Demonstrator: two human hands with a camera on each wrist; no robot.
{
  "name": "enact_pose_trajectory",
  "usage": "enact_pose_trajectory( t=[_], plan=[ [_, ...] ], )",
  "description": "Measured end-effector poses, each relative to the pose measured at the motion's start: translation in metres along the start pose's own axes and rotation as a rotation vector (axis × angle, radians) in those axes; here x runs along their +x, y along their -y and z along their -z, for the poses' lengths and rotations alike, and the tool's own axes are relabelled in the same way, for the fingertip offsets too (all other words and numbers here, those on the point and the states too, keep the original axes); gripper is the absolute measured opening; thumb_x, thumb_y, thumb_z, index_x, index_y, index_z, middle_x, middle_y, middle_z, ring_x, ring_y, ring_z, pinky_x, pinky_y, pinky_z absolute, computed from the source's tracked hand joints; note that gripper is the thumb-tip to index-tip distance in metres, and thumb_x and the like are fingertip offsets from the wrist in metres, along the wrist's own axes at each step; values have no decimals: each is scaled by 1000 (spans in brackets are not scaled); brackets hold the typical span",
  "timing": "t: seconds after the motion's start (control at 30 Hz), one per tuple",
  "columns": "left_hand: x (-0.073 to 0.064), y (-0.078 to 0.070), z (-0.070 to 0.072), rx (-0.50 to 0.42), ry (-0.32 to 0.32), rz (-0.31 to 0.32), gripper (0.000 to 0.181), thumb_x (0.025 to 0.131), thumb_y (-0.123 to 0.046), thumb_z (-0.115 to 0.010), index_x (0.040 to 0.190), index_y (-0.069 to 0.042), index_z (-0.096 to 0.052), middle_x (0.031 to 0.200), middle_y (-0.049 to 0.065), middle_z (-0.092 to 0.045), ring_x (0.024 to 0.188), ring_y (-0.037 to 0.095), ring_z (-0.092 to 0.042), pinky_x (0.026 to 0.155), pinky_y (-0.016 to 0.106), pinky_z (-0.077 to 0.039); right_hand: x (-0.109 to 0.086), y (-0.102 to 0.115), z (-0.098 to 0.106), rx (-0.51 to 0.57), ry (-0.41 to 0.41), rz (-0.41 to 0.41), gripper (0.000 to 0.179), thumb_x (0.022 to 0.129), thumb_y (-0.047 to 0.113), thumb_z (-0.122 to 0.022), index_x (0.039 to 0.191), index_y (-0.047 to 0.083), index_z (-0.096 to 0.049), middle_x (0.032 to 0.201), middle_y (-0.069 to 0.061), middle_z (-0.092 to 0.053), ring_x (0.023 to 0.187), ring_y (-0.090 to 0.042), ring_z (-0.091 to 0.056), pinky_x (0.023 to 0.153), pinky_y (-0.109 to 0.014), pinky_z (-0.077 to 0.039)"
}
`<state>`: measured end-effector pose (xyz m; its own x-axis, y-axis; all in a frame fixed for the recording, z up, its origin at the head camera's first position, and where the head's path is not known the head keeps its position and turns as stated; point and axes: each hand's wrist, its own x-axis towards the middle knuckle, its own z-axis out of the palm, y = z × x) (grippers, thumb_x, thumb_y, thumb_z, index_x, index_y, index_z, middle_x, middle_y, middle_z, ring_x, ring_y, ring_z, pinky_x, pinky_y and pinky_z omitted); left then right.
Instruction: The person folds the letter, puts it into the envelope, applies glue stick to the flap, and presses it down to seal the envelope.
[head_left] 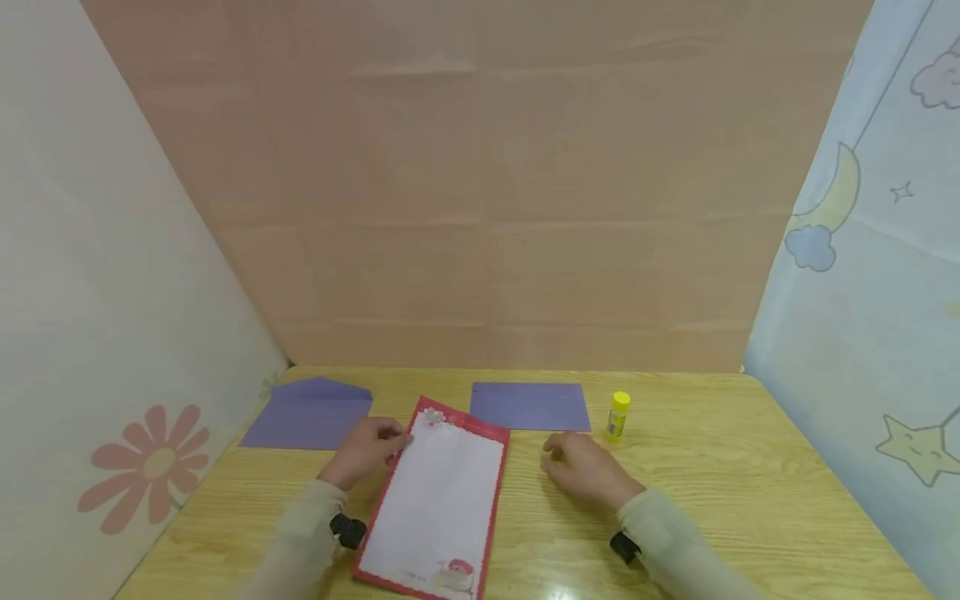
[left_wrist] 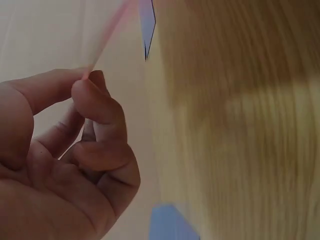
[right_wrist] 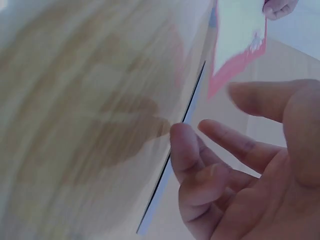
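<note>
A sheet of letter paper with a red border, a flower print at the top and a small picture at the bottom, tilts above the table. My left hand pinches its left edge between thumb and finger; the left wrist view shows that pinch on the pink edge. To the right of the sheet, my right hand hovers with loosely bent fingers and nothing in them. In the right wrist view its thumb and fingers stand apart. A purple envelope lies just beyond the sheet and right hand.
Another purple envelope, its flap raised toward the back, lies at the table's left. A yellow glue stick stands upright behind the right hand. The wooden table meets a brown backdrop, with printed sheets on both sides.
</note>
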<state>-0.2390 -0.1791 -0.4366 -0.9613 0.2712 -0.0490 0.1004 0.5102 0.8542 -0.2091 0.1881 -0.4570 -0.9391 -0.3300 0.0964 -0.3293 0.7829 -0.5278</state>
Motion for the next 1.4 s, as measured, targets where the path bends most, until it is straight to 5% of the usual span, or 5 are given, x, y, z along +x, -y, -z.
enact_pose_trajectory(
  t=[0.27,0.53,1.0,1.17,1.4],
  plan=[
    [18,-6,-33,-166,64,-17,18,100,-15,-63,104,2,-63,94,12,-63,69,21,-66,73,42,-57,2,1,-4,133,5,-115,37,97,29,-65,125,4,-64,103,-1,-68,94,-17,-62,84,-42,-53],
    [29,-9,-52,-204,132,-38,19,101,-18,-61,105,0,-60,95,12,-63,74,22,-69,74,41,-54,3,-4,-1,243,-56,-234,44,95,24,-68,134,4,-58,98,-4,-67,77,-13,-61,67,-31,-51],
    [35,-8,-56,-260,168,-18,22,103,-25,-58,109,-3,-59,87,7,-64,78,29,-69,63,32,-43,2,-15,5,433,-8,-245,14,96,16,-67,101,3,-66,90,-7,-64,68,-18,-58,60,-31,-52],
    [37,-7,-57,-256,144,-2,28,103,-30,-57,114,-6,-62,85,7,-66,76,27,-67,63,32,-44,5,-16,9,542,24,-185,17,101,16,-60,96,1,-62,75,-6,-59,64,-18,-55,57,-28,-49],
    [35,-5,-60,-230,160,17,28,101,-29,-61,112,-4,-65,91,5,-67,78,21,-66,66,33,-48,9,-17,13,601,3,-195,21,103,18,-56,99,-2,-60,80,-7,-60,68,-18,-54,58,-28,-48]
  ],
)
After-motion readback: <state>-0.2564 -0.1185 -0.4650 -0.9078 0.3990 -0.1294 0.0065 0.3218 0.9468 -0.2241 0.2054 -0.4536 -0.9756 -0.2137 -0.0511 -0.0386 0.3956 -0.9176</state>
